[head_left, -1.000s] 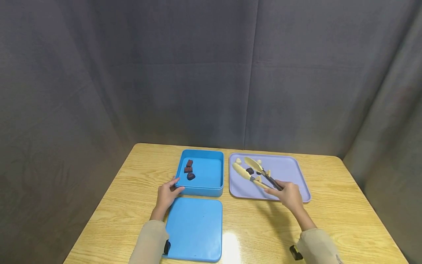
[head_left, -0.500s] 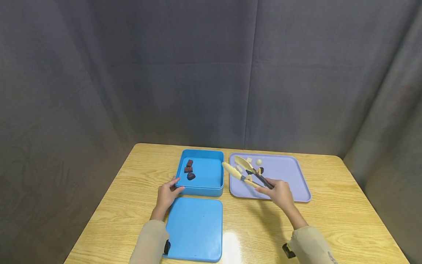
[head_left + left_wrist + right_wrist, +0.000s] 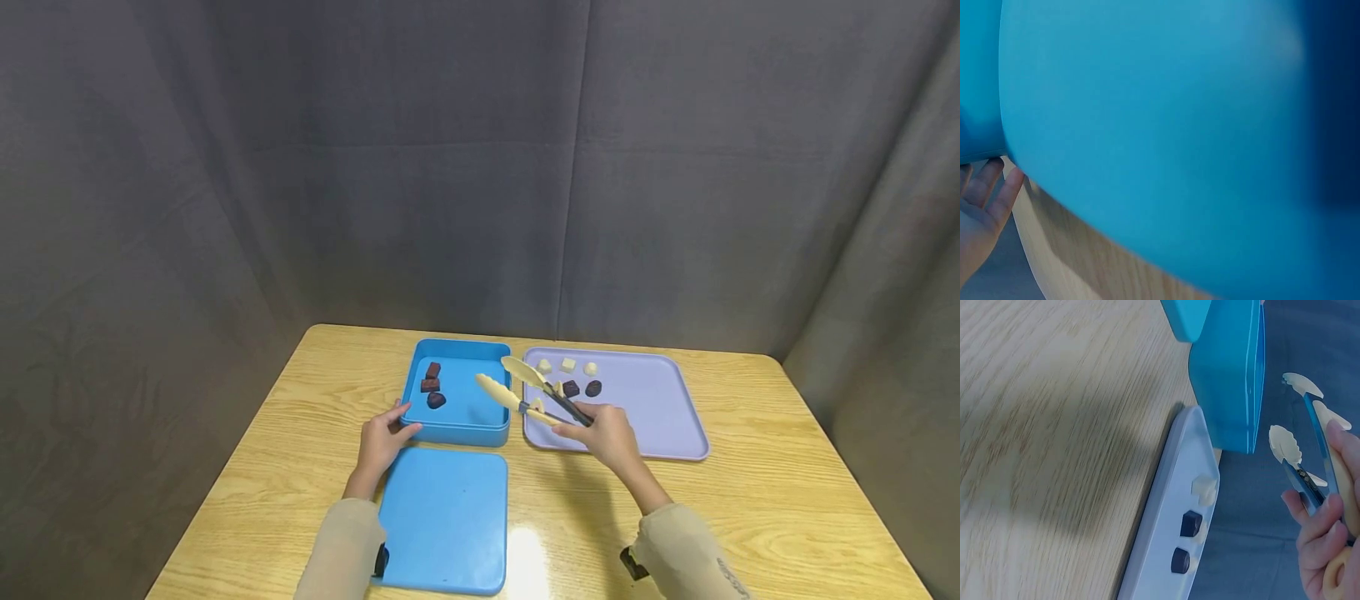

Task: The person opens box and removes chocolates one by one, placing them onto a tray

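My right hand [image 3: 611, 433] grips a pair of tongs [image 3: 1285, 445] with cream heads. The heads stand apart with nothing between them, over the right side of a blue box [image 3: 457, 435]. Inside the box, along its left, lie three brown chocolates [image 3: 430, 385]. My left hand [image 3: 378, 446] touches the box's front left corner, thumb at the front wall and fingers along the left side. On the lilac tray [image 3: 645, 408] to the right are three white chocolates [image 3: 567, 365] and two dark chocolates [image 3: 593, 388].
A flat blue lid [image 3: 446, 521] lies on the wooden table [image 3: 570, 517] in front of the box, under my left wrist. Grey curtains [image 3: 450, 167] hang behind the table and at both sides.
My right hand has moved left with the tongs, from over the tray to the box's right side. The chocolates on the tray now show uncovered. My left hand has stayed at the box corner.
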The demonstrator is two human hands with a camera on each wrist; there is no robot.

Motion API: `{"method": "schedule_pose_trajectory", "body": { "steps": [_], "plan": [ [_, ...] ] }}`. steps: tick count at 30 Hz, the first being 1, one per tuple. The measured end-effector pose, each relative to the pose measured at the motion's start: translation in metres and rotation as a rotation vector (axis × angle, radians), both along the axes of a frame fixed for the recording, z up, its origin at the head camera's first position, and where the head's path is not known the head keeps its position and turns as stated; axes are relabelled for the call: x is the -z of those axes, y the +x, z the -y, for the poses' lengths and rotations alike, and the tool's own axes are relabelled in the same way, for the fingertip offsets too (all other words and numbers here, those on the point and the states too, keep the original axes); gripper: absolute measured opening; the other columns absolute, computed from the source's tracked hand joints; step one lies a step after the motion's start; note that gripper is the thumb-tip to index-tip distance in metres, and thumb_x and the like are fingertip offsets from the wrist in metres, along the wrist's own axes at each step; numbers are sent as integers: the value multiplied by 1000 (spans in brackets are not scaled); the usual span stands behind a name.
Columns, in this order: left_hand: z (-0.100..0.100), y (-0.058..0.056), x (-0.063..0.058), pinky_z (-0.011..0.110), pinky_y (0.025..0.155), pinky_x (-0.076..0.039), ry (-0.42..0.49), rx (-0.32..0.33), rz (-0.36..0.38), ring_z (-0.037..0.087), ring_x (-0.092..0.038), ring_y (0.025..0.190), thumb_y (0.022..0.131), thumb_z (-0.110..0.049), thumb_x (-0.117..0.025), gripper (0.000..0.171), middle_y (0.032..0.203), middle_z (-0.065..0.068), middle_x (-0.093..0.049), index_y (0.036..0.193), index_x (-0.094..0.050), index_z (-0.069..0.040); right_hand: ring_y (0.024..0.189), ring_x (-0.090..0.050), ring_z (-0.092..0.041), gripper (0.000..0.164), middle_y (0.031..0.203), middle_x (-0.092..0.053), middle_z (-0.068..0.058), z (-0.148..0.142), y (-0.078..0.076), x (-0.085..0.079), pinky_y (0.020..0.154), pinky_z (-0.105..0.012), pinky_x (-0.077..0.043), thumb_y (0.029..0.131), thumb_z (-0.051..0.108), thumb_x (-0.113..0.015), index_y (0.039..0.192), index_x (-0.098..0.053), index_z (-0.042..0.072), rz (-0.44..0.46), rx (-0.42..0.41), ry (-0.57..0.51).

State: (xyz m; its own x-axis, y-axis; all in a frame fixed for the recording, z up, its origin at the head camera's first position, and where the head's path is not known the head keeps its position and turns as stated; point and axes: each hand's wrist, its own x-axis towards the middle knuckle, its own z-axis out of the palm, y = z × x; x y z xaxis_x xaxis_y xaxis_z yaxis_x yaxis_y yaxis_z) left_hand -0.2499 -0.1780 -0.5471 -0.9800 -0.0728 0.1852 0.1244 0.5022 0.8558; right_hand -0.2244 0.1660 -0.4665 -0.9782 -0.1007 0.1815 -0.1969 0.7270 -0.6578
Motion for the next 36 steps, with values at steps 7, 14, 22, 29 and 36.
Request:
{"method": "schedule_pose_trajectory", "body": {
  "steps": [7,14,22,29,36],
  "plan": [
    [0,-1,-1,37,81,-47,8,-2,6,31,-50,110,77,-17,-69,46,127,20,-44,118,-57,0,46,-37,-10,41,59,-55,2,16,-3,-2,40,-24,-30,67,30,-78,95,-70,2,31,-39,27],
    [-1,0,-1,38,81,-47,7,-5,1,32,-51,108,77,-16,-69,46,127,21,-44,118,-57,1,50,-41,-12,43,65,-60,1,28,-9,-4,41,-26,-33,64,31,-79,97,-70,4,19,-59,66],
    [-1,1,-2,38,81,-47,12,-6,2,32,-51,108,78,-15,-69,45,126,21,-45,118,-57,1,49,-36,-11,45,58,-55,1,38,-15,-1,40,-25,-28,64,31,-79,100,-69,5,36,-67,101],
    [-1,0,-2,38,80,-47,8,-6,-1,32,-52,106,77,-15,-70,45,126,22,-45,118,-57,2,46,-30,-9,49,49,-42,6,46,-19,0,39,-24,-23,64,35,-79,102,-69,6,52,-69,124],
    [2,-2,-1,37,79,-48,-1,4,-11,31,-54,105,76,-16,-71,45,124,21,-47,116,-59,1,46,-32,-10,54,54,-51,4,54,-23,3,39,-24,-24,62,38,-79,104,-68,6,90,-58,158]
  ]
}}
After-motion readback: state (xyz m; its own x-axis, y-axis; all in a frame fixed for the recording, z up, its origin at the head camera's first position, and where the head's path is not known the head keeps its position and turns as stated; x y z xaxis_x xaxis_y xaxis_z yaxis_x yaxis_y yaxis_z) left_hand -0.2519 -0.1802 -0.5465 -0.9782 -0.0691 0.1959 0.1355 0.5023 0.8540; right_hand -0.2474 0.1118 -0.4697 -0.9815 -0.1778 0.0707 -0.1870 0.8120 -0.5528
